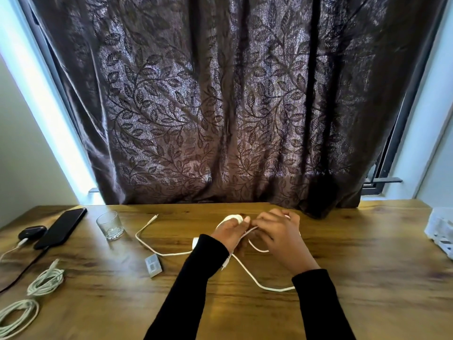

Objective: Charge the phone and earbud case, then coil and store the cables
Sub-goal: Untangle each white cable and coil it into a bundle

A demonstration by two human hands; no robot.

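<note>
Cables lie at the far left of the wooden table (367,253): one coiled white cable (17,316) near the front edge and a second coiled white cable (46,280) just behind it, a plug end sticking up from this one. Behind them sits the dark earbud case (32,232) with a white cable plugged into it (9,251), and just beside it the black phone (60,228), lying flat, with a dark cable (22,273) running from its near end toward the left edge. To the right of the phone stands an upright clear glass (110,225). Further right a small white charger block (153,265) rests on the wood.

A loose white cable (152,246) curves from a free plug end near the glass toward the middle of the table, where both hands work on it. The left hand (229,231), in a black sleeve, grips a small loop of this cable, the thumb pressing on it. The right hand (282,238), also in a black sleeve, has its fingers curled over the cable just beside the left hand; the two hands are almost touching. More of the cable crosses under the wrists and bends toward the right forearm.

At the far right edge there is a white plastic basket (438,229), only partly in view. A dark curtain with a leaf pattern (220,106) hangs behind the table.
</note>
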